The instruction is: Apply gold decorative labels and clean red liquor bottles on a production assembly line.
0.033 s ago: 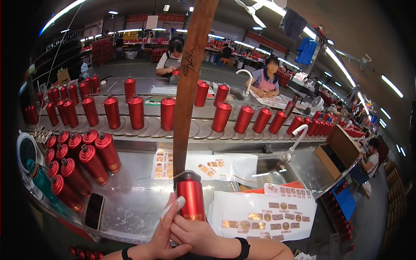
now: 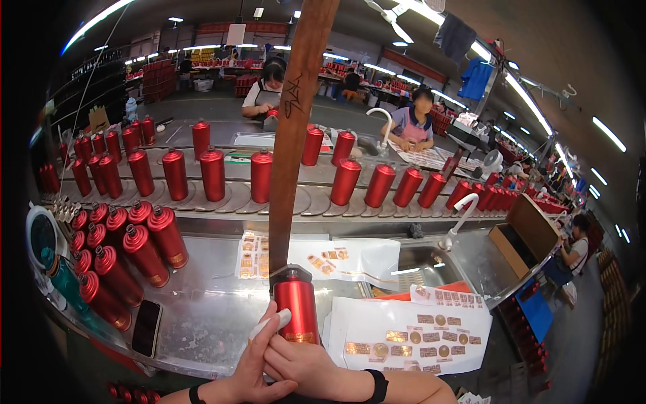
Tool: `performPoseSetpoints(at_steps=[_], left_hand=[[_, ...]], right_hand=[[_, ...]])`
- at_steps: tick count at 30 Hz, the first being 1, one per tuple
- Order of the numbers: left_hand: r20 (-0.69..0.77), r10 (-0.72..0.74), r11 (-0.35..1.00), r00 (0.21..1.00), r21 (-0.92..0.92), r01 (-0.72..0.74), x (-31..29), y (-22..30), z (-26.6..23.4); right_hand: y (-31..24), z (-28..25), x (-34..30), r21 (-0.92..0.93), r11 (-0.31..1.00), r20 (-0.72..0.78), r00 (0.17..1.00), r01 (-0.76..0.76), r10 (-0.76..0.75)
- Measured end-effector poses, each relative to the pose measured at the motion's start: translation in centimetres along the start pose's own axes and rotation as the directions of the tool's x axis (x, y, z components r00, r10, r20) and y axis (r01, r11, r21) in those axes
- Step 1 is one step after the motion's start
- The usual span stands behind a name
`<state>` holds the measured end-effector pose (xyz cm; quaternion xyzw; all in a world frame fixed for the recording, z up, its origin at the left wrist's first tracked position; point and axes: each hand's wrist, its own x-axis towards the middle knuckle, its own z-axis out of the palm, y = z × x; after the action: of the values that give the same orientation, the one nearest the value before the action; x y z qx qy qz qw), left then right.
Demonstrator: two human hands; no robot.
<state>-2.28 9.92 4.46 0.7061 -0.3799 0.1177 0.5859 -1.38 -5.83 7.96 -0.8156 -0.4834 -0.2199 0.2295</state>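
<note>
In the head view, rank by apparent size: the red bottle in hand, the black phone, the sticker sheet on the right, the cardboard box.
1. Sticker sheet
2. Red bottle
3. Cardboard box, looks close to the bottle and sits farther off, so unsure
4. Black phone

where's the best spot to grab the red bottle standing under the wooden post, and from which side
Grip the red bottle around the lower half of its round body, coming from the near side. It stands upright, its cap sits right under the wooden post, so the top is blocked. The left hand and right hand already meet at its base by the gold label, and sticker sheets lie to its right.
</note>
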Motion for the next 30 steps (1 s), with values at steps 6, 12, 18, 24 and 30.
performPoseSetpoints(at_steps=[6, 12, 18, 24, 30], left_hand=[[-0.101, -0.025, 1.0, 0.995, 0.003, 0.026, 0.1, 1.9, 0.4], [0.004, 0.077, 0.994, 0.997, 0.077, -0.077, 0.1, 0.3, -0.3], [-0.07, 0.096, 0.969, 0.993, 0.233, -0.077, -0.8, -0.6, 0.0], [-0.048, 0.115, 0.985, 0.992, 0.131, -0.108, -0.1, -1.1, 0.1], [0.043, 0.033, 0.926, 0.999, 0.375, -0.047, -0.6, -1.4, -0.8]], right_hand=[[-0.4, -0.1, 0.2, 0.018, 0.999, -0.062, 0.997, -0.037, 0.038], [0.2, -0.1, 0.2, 0.188, 0.982, -0.055, 0.998, 0.014, -0.003], [0.6, 0.3, -0.3, 0.176, 0.984, -0.026, 1.0, 0.007, -0.002], [1.0, 0.6, -0.8, 0.213, 0.977, -0.062, 0.998, 0.031, -0.018], [2.2, 0.0, -1.4, 0.233, 0.96, 0.021, 0.988, -0.157, 0.156]])
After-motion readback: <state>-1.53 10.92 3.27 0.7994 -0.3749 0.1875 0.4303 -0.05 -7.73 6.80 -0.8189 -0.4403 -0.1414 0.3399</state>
